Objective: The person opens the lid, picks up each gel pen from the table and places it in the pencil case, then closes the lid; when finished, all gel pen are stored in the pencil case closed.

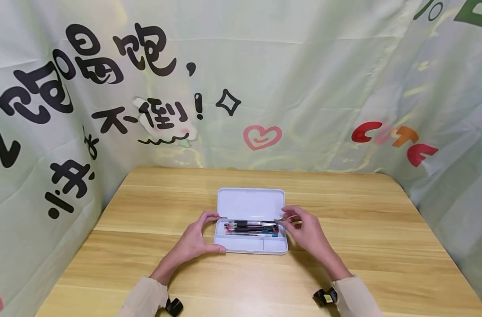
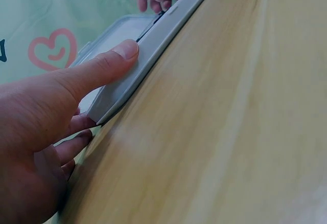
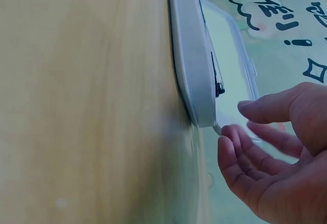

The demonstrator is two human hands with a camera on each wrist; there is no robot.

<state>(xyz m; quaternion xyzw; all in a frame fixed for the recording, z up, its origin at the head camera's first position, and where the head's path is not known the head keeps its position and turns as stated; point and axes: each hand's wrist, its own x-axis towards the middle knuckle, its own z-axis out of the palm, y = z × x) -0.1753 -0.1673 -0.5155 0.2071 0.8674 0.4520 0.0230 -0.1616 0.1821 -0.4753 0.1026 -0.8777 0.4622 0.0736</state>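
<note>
Pencil case point(image 1: 250, 240) lies open on the table point(image 1: 344, 264), pens inside; I see left hand point(image 1: 193, 240) gripping its end — right hand point(image 1: 306, 229) loosely open beside it, lid unclosed.

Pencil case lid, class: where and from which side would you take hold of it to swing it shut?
Probably the lid's two short ends, one hand from each side. It lies open beyond the tray, hinged along the long edge, so the ends are free; left hand and right hand already flank them.
</note>
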